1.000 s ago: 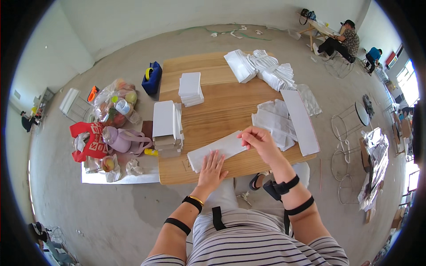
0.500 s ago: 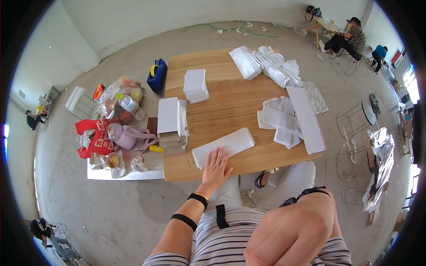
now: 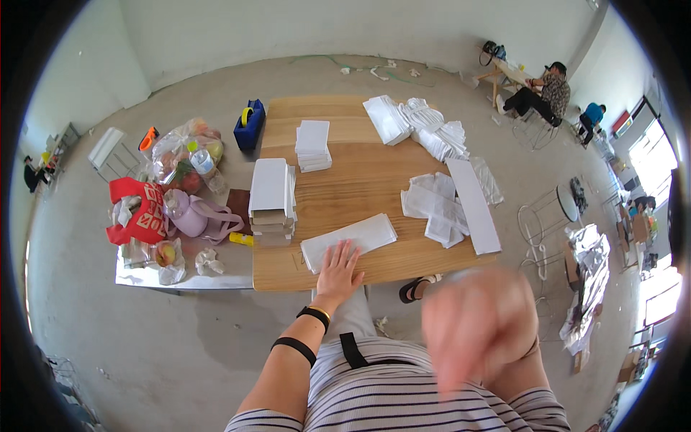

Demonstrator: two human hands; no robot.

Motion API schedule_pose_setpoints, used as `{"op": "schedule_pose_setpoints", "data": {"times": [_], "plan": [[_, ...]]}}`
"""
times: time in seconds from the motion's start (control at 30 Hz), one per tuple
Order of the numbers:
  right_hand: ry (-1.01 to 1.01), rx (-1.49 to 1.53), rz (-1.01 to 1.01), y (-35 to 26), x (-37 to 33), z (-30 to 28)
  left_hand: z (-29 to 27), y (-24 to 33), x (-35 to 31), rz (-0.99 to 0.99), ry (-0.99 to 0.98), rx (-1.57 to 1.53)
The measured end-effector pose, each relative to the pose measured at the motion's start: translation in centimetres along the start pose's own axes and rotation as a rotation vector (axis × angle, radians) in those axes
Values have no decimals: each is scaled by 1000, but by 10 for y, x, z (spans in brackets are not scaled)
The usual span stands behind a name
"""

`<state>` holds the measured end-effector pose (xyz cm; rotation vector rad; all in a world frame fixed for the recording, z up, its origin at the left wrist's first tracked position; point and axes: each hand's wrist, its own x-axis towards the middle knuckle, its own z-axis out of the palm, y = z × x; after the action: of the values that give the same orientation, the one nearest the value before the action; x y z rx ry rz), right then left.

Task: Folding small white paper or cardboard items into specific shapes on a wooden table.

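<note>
My left hand point(image 3: 338, 270) lies flat, fingers spread, on the near end of a long white flat piece point(image 3: 349, 241) on the wooden table point(image 3: 345, 180). My right hand point(image 3: 479, 327) is raised close to the camera and heavily blurred, away from the table; nothing shows in it, and its fingers cannot be made out. Just left of the piece stands a tall stack of white boxes point(image 3: 271, 201).
A smaller white stack point(image 3: 313, 144) sits further back. Loose white sheets point(image 3: 435, 205) and a long white strip point(image 3: 473, 205) lie at right, more white packs point(image 3: 417, 122) at the back. A blue tape dispenser point(image 3: 249, 124) and bags point(image 3: 165, 194) crowd the left. People sit far right.
My right hand left the white piece and rose toward the camera, moving right. My left hand stayed pressed on the piece's near end.
</note>
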<state>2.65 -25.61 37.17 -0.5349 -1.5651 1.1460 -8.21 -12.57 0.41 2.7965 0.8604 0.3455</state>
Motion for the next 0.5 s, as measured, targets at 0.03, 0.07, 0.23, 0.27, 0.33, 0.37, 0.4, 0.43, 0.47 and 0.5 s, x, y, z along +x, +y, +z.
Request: {"op": "schedule_pose_setpoints", "data": {"times": [0.03,0.07,0.23,0.27,0.33,0.37,0.4,0.43,0.47,0.5], "plan": [[157,-169,105,2,-5,-10,0,-3,-3,-15,11,-3],[298,-230,225,18,-9,-26,2,-5,-6,-20,8,-7],[783,-523,643,145,-77,-137,0,1,1,11,15,-22],[768,-702,691,171,-91,-143,0,-2,-1,9,12,-19],[757,-877,739,216,-121,-147,-1,-1,-2,3,-8,-31],[754,-895,669,236,-136,-148,-2,1,1,11,-16,-30],[746,-904,600,249,-142,-144,-3,1,1,4,-24,-36],[754,-892,605,260,-149,-143,-4,1,1,-2,-33,-41],[654,-1109,532,269,-149,-141,-4,0,1,0,-46,-34],[547,-1321,453,276,-151,-139,-4,-1,1,-8,-51,-49]]}}
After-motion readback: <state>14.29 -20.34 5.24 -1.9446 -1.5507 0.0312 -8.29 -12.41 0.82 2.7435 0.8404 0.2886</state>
